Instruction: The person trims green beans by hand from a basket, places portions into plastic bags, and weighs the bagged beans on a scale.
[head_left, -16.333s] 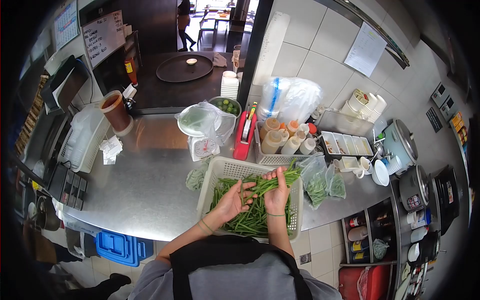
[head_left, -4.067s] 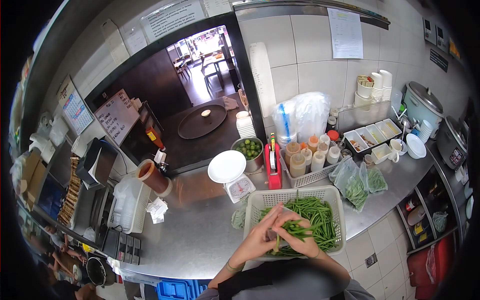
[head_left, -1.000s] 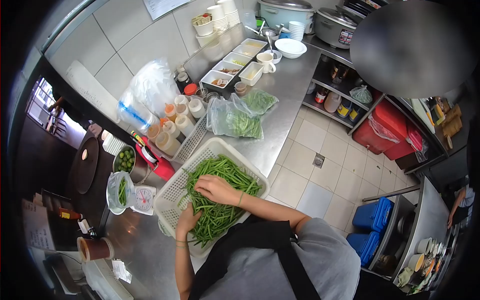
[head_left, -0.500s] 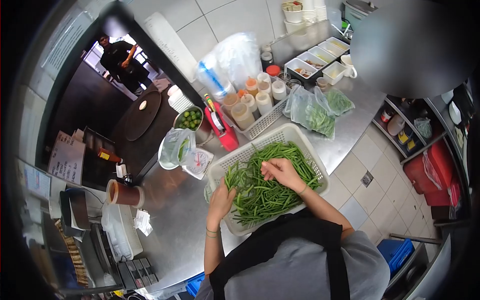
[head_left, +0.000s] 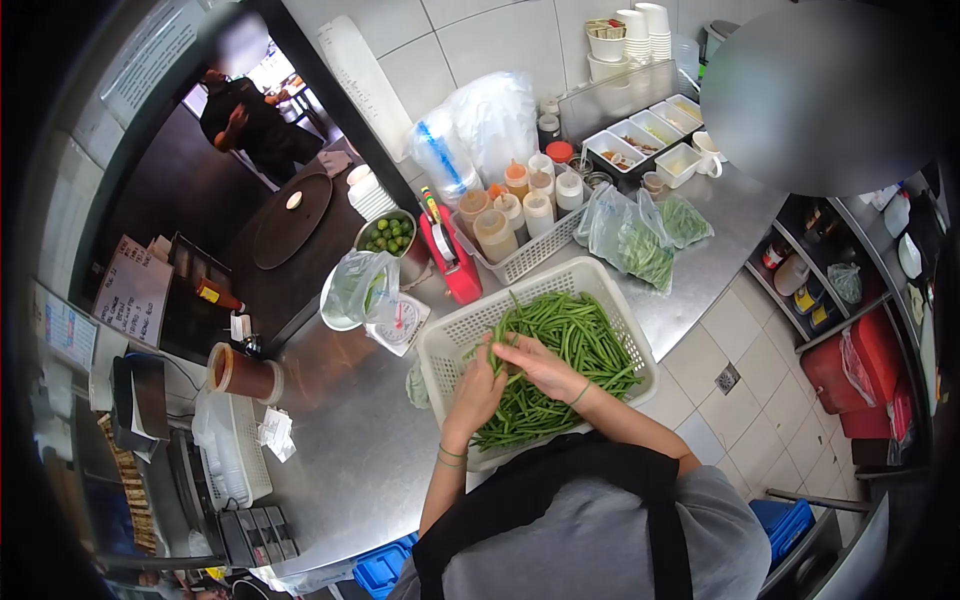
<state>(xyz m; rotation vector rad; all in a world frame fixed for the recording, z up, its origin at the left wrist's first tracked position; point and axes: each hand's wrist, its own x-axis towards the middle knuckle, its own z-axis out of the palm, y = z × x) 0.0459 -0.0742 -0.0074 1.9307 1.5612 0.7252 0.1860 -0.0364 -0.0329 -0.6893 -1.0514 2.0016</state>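
Observation:
A cream perforated plastic basket (head_left: 440, 350) holds a heap of cut green beans (head_left: 580, 350). My left hand (head_left: 477, 395) is over the left part of the heap, closed around a few green beans whose tips poke up past the fingers. Right beside it, my right hand (head_left: 535, 367) reaches in from the right, its fingers closed on the same beans. The two hands meet at the fingertips, which partly hide the beans between them.
Behind the basket stand a red tape dispenser (head_left: 450, 255), a crate of squeeze bottles (head_left: 530, 255) and bagged greens (head_left: 635, 240). A kitchen scale (head_left: 400, 322) and a pot of green limes (head_left: 390, 235) are left of these. Someone in dark clothes (head_left: 255, 125) stands beyond the opening.
My right hand has moved left and down from above the heap to meet my left hand. My left hand has shifted right, in from the basket's left side. The person beyond the opening has moved their arms.

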